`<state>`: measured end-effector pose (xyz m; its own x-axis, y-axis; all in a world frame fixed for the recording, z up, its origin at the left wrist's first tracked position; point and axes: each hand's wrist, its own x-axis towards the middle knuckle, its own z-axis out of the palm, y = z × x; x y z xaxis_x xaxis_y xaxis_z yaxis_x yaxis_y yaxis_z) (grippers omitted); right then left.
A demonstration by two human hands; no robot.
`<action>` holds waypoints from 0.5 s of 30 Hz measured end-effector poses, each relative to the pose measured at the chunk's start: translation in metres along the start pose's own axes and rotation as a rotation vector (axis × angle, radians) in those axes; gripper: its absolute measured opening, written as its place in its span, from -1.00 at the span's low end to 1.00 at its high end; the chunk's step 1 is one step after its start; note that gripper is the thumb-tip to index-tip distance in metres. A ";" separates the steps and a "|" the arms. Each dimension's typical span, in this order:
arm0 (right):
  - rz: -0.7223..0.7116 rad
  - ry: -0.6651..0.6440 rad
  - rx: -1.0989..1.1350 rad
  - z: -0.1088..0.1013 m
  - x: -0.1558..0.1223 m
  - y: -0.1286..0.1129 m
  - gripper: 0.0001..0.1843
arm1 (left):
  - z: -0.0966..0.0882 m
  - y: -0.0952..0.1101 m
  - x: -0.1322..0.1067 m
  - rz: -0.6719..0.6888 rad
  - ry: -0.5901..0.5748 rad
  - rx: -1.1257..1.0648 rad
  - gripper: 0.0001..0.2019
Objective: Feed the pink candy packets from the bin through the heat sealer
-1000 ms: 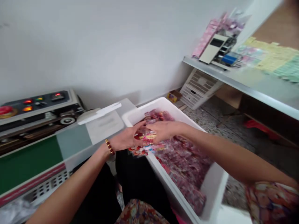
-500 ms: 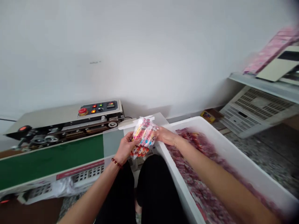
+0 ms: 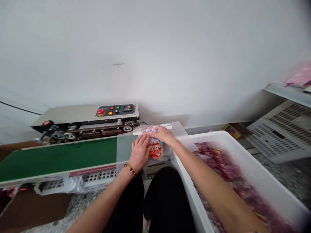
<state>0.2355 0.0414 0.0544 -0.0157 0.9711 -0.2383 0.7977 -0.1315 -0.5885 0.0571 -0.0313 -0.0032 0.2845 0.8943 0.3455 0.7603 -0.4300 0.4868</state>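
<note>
A clear packet of small red and pink sweets (image 3: 155, 147) lies on the grey end plate of a band sealing machine (image 3: 85, 129). My left hand (image 3: 141, 152), with a bead bracelet at the wrist, presses on the packet's left side with its fingers curled. Fingers of my right hand (image 3: 163, 134) are closed on the packet's top edge. Both hands sit at the right end of the machine's green conveyor belt (image 3: 58, 158).
A big white tub (image 3: 245, 161) full of red wrapped sweets stands at my right, under my right forearm. The machine's control panel (image 3: 116, 110) shows lit lamps and a red button. A white louvred unit (image 3: 279, 136) and a metal shelf (image 3: 289, 92) are at far right.
The view swung left from the tub. Both hands lifted the packet out of the tub and carried it left, then set it down on the machine's end plate.
</note>
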 end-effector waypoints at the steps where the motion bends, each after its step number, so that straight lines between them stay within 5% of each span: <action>1: 0.006 0.013 -0.067 0.000 -0.002 0.000 -0.36 | 0.000 -0.003 0.001 0.031 -0.036 0.028 -0.59; 5: -0.033 0.146 -0.252 0.000 -0.017 -0.002 -0.15 | -0.003 -0.022 0.001 0.006 -0.090 0.125 -0.59; 9: -0.401 0.313 -0.411 0.009 -0.032 -0.007 -0.48 | -0.012 -0.044 0.002 0.081 -0.128 0.138 -0.63; 12: -0.608 0.212 -0.470 0.023 -0.037 -0.010 -0.61 | -0.018 -0.052 0.004 0.151 -0.151 0.120 -0.65; 15: -0.628 0.122 -0.493 0.033 -0.036 -0.007 -0.60 | -0.020 -0.058 0.004 0.155 -0.151 0.119 -0.63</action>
<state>0.2110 0.0012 0.0417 -0.5059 0.8533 0.1262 0.8365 0.5210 -0.1695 0.0029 -0.0051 -0.0139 0.4801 0.8311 0.2806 0.7617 -0.5537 0.3366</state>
